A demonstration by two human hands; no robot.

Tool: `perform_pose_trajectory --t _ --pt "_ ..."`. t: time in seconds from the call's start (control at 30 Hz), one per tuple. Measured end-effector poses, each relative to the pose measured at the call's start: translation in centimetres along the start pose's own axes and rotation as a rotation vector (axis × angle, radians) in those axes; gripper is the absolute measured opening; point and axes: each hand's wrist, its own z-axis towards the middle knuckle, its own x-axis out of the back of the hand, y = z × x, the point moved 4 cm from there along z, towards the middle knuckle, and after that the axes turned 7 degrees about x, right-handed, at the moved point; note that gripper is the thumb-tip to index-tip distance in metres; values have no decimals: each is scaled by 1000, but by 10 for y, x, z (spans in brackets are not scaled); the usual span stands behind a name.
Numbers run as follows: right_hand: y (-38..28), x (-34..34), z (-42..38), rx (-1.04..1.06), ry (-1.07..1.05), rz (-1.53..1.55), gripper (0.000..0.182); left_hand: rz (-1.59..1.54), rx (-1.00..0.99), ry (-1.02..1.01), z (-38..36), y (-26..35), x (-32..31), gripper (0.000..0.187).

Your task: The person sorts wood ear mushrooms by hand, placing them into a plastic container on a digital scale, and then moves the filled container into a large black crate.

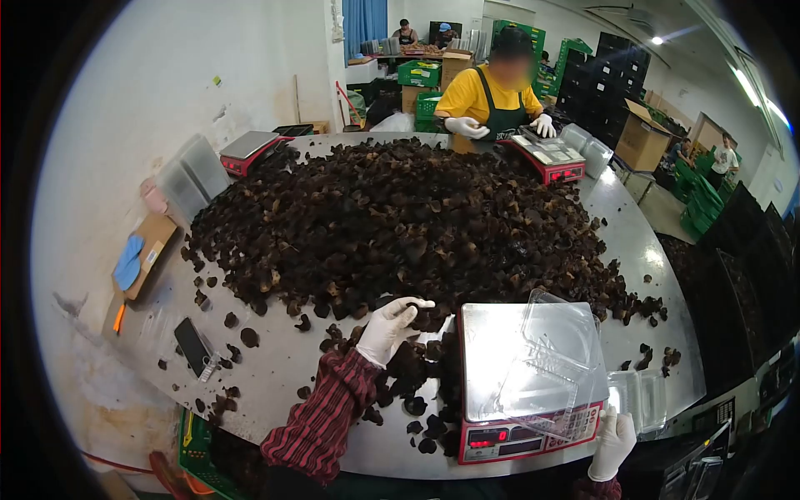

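Observation:
My left hand (389, 331), in a white glove, is at the near edge of a large heap of dark wood ear mushrooms (392, 225). Its fingers are curled together around a dark mushroom piece (425, 317). An open clear plastic box (546, 362) lies tilted on the metal plate of a red and white digital scale (487, 375), whose display shows a red 0. At the scale's front right corner, my gloved right hand (614, 443) has its fingers closed on the box's near edge.
Stacked clear boxes (637, 398) stand right of the scale. A phone (193, 346) and a cardboard box (146, 254) with a blue cloth lie at left. Across the metal table (275, 379), a gloved co-worker (492, 96) is at another scale (546, 158). A third scale (250, 148) sits far left.

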Motion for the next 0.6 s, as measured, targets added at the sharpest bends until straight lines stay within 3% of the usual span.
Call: perform_pose_trajectory --t 0.13,0.23,0.27,0.3,0.37,0.4,0.43,0.5,0.6 --pt "-2 -4 -4 57 -6 25 24 -195 1 -91 -5 -3 7 32" --pt "2 -1 -6 -42 29 47 25 1 -41 98 -14 5 21 26" --pt "6 2 -6 12 32 -11 26 397 -226 251 -10 11 28 22" --pt "9 2 -8 11 29 -14 26 636 -154 350 -13 6 36 23" --pt "10 1 -11 -55 57 59 25 1185 -364 356 -21 5 27 28" --pt "10 0 -13 -32 56 68 24 1453 -303 261 -20 -1 22 35" --pt "10 -2 -13 -29 59 67 24 1631 -408 232 -34 -9 13 43" --pt "9 -7 -13 -26 34 -66 23 1891 -331 151 -43 -29 9 53" --pt "9 -13 -7 45 -9 -140 20 1694 -323 88 -40 -47 24 38"
